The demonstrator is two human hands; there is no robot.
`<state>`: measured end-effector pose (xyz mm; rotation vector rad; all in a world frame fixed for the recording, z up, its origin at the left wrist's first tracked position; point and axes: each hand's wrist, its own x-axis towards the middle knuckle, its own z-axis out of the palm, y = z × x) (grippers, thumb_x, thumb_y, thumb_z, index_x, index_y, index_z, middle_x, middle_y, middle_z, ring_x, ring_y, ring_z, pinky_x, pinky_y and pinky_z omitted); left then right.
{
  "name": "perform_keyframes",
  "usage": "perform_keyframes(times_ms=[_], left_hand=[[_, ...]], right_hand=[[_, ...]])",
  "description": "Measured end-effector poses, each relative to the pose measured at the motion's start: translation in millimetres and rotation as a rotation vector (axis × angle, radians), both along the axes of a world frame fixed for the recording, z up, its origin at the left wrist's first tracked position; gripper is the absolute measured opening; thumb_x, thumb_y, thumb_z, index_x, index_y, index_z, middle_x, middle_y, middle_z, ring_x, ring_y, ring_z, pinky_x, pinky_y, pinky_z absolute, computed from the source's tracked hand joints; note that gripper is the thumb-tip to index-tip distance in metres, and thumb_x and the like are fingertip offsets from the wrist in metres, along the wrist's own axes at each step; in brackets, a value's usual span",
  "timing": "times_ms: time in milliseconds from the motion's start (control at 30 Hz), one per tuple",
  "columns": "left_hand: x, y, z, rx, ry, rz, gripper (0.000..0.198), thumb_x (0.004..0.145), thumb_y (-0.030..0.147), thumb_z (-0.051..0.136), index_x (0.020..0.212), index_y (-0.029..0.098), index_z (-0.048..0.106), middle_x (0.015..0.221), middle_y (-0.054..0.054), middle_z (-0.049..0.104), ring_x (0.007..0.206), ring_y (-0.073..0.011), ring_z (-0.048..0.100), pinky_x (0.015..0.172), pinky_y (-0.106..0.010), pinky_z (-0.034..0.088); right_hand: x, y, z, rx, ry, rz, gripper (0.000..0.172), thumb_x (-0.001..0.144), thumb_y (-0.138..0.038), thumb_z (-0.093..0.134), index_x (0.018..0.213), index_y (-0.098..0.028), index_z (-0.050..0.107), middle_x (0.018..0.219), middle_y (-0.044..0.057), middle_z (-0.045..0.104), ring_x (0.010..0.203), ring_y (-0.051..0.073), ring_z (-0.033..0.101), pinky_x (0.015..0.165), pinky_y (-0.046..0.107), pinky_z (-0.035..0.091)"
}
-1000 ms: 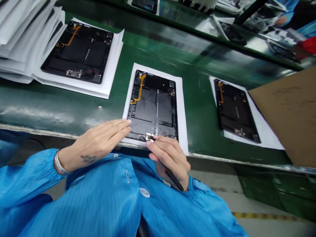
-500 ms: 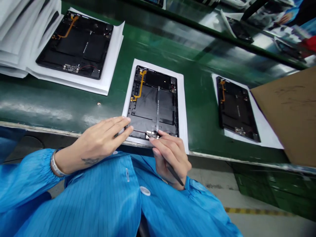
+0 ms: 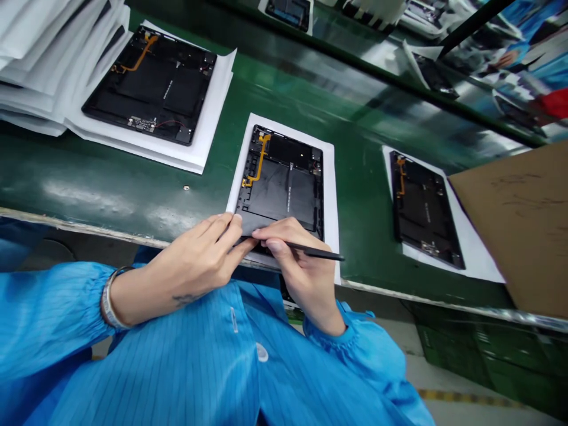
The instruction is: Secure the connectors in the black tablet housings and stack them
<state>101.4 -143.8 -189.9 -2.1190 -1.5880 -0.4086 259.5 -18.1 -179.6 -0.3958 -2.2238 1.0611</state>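
An opened black tablet (image 3: 284,186) with an orange flex cable lies on a white sheet (image 3: 331,195) on the green belt, right in front of me. My left hand (image 3: 202,260) rests on the tablet's near left corner, its fingers drawn together and pressing down. My right hand (image 3: 295,260) pinches a thin black tool (image 3: 317,253), which lies almost level and points right. Its fingertips meet my left fingertips at the tablet's near edge. Both wrists come out of blue smock sleeves.
A second opened tablet (image 3: 153,89) lies on stacked white sheets at far left. A third tablet (image 3: 423,207) on its own sheet sits to the right, beside a brown cardboard panel (image 3: 515,219). A tiny loose part (image 3: 186,187) lies on the belt. More tablets lie across the far rail.
My right hand slid left along the tablet's near edge to meet my left fingers, and the black tool swung from pointing back at me to lying level, pointing right. My left fingers curled together.
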Motion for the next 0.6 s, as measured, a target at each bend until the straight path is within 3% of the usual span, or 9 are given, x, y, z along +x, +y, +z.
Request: perform_keyframes(times_ms=[300,467,600], left_hand=[[-5,1,-0.8,0.004,-0.026,-0.046,0.029,0.1,0.011,0.047,0.12,0.003,0.066,0.119,-0.026,0.069,0.107,-0.0322,0.071,0.092,-0.042,0.059],[-26,-5,-11.2,0.013,-0.151,-0.189,0.022,0.099,0.009,0.05,0.115,0.009,0.066,0.13,-0.016,0.068,0.12,-0.0288,0.067,0.098,-0.038,0.06],[-27,-7,-13.3,0.001,-0.217,-0.128,0.028,0.099,0.005,0.042,0.114,0.01,0.065,0.131,-0.013,0.069,0.122,-0.0268,0.066,0.097,-0.038,0.061]], right_hand=[[-1,1,3.6,0.105,-0.021,0.095,0.016,0.096,-0.01,0.06,0.098,-0.02,0.072,0.09,0.003,0.075,0.084,0.017,0.065,0.078,0.034,0.052],[1,5,5.3,0.115,-0.036,0.115,0.016,0.096,-0.011,0.061,0.099,-0.02,0.073,0.095,0.004,0.077,0.085,0.017,0.068,0.079,0.034,0.054],[17,8,7.1,0.094,-0.071,0.05,0.016,0.096,-0.012,0.061,0.099,-0.021,0.074,0.094,0.004,0.077,0.087,0.019,0.07,0.081,0.037,0.056]])
